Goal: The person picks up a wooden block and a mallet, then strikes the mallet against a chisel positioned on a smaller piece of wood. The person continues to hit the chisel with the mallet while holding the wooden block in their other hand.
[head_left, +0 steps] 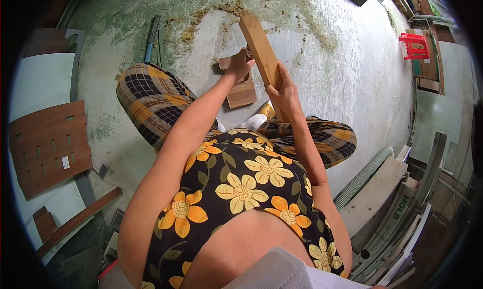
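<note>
A long, squared wooden beam (261, 47) is raised at a slant in front of my body. My right hand (286, 95) is closed around its lower part, thumb on the near side and fingers along the right edge. My left hand (238, 67) is at the beam's left side with its fingers curled; a small dark thing shows by the fingertips, too hidden to name. Beneath that hand, a brown wooden block (242, 93) rests on the floor between my legs. Another wooden piece (224, 63) is partly covered by the hand.
A blue-and-black-handled tool (152, 40) lies beyond my left knee. Wood shavings (234, 8) litter the concrete floor (347, 63). Slotted brown board (50, 143) lies at left. A red plastic stool (414, 46) is at far right; a ridged hose (365, 178) and planks (375, 193) lie nearer.
</note>
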### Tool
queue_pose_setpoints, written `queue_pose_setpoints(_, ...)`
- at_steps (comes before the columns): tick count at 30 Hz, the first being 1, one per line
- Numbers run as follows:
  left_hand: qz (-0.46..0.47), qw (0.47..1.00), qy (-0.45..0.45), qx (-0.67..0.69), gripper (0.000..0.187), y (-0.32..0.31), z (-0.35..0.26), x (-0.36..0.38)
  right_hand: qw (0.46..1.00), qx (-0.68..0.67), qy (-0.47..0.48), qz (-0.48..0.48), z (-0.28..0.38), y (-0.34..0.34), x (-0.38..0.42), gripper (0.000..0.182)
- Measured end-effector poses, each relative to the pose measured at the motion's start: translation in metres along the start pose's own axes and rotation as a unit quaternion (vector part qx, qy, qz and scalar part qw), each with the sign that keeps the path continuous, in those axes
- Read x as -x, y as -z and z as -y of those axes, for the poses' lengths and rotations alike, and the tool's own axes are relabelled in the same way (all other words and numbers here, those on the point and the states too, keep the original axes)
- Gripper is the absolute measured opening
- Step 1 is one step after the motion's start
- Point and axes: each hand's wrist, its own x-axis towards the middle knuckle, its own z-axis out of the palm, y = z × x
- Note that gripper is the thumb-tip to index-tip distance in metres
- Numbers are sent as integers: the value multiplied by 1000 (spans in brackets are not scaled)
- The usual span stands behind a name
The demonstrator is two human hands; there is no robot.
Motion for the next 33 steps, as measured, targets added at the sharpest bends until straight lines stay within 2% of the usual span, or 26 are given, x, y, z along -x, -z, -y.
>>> queue_pose_setpoints(3,-13,999,-47,3,35,0,5,2,999,29,5,-11,5,5,-1,76)
queue_pose_setpoints(4,-17,995,-100,22,40,-5,20,-1,999,21,11,-21,22,11,4,77)
queue_pose_setpoints(7,-9,996,-18,-84,41,-8,16,-3,997,-62,12,-34,43,17,10,77)
queue_pose_setpoints(8,-11,995,-22,-93,38,-8,16,-5,993,-85,51,-57,38,11,9,76)
queue_pose_setpoints(11,8,1000,-20,3,38,-3,6,-1,999,35,9,-11,14,-2,1,74)
queue_pose_setpoints(12,9,1000,-10,18,37,-3,7,-2,999,43,-5,-10,8,-4,-2,73)
queue_pose_setpoints(15,-11,992,-110,59,38,-5,16,-1,998,-26,36,-39,10,0,-2,76)
queue_pose_setpoints(16,-8,997,-64,-48,40,-9,24,-4,998,-49,20,-27,37,11,5,75)
queue_pose_setpoints(19,10,995,0,-95,43,-11,25,-9,994,-88,35,-55,37,6,8,74)
queue_pose_setpoints(20,17,996,11,-91,44,-10,20,-7,997,-61,18,-42,27,3,6,74)
queue_pose_setpoints(21,3,1000,-29,-11,43,-7,15,-2,999,-35,0,-28,10,-3,1,74)
queue_pose_setpoints(23,21,998,56,-26,40,-10,17,-6,1000,-9,-14,-22,9,-2,-4,74)
queue_pose_setpoints(26,-12,997,-75,14,37,-12,30,-3,999,-35,-8,-32,13,3,5,74)
queue_pose_setpoints(29,-50,989,-130,-57,37,-14,29,-10,995,-82,13,-59,20,9,8,74)
queue_pose_setpoints(30,-15,999,-44,-25,38,-15,27,-11,994,-86,19,-68,19,11,8,75)
queue_pose_setpoints(33,-18,999,-36,-21,38,-12,15,-6,992,-94,20,-78,18,14,11,75)
